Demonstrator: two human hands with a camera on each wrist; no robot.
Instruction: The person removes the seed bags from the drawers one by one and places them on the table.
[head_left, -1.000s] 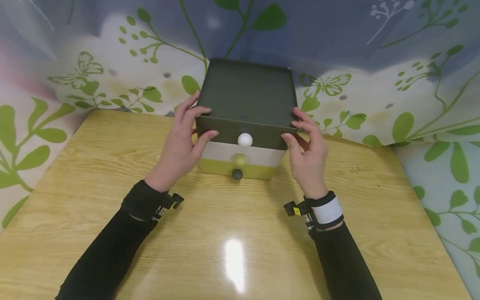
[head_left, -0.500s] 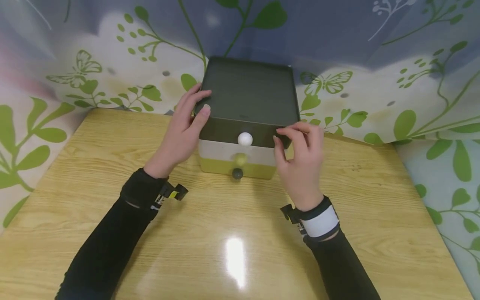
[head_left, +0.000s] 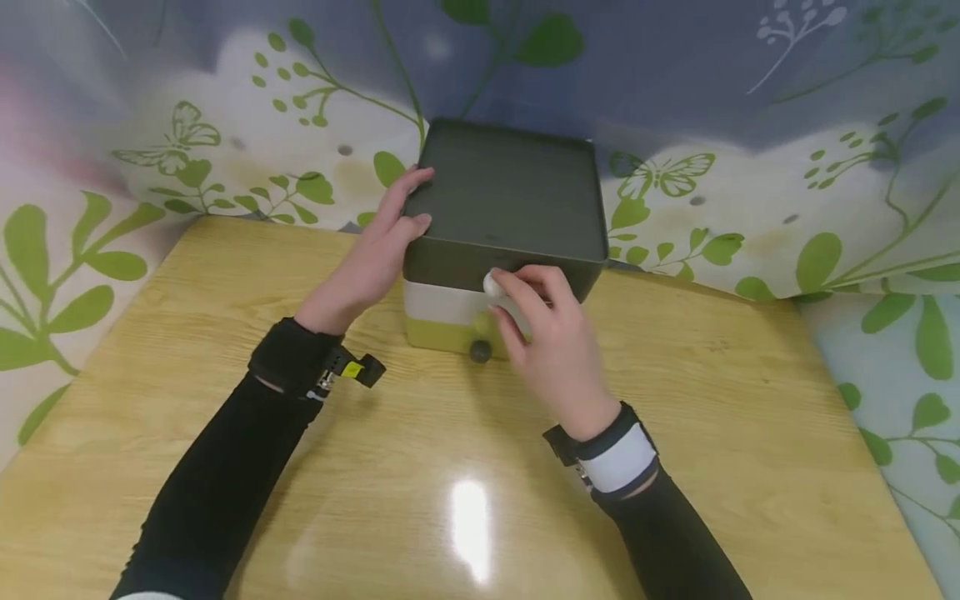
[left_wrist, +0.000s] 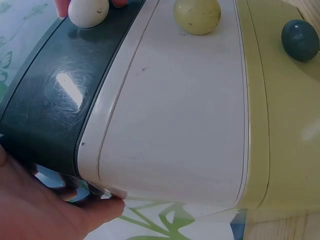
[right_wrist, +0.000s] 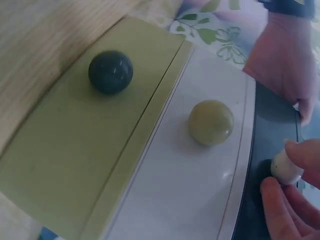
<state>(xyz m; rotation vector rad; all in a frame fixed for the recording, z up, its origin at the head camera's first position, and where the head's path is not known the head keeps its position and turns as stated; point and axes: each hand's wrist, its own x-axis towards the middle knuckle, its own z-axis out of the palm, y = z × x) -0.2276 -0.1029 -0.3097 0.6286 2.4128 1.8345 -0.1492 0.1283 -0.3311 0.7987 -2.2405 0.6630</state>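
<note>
A small stacked drawer box [head_left: 510, 187] stands at the back of the table, with a dark green top and dark, white and yellow-green drawer fronts. My right hand [head_left: 553, 354] pinches the white knob [right_wrist: 286, 169] of the dark top drawer [head_left: 446, 263] between thumb and fingers. On the box's left side, my left hand [head_left: 375, 254] rests with its thumb at the top edge. Below are a yellow-green knob [right_wrist: 211, 122] on the white drawer [left_wrist: 170, 110] and a dark knob [head_left: 480, 351] on the yellow-green drawer [right_wrist: 75, 145]. All three drawers look closed.
The box stands on a light wooden table [head_left: 390, 467]. Behind it hangs a leaf-and-butterfly patterned cloth [head_left: 292, 158], close to the box's back. Both wrists carry strapped cameras.
My right hand has left the box's right corner and moved left along the front to the white knob. My left hand has shifted from the front corner up the left side.
</note>
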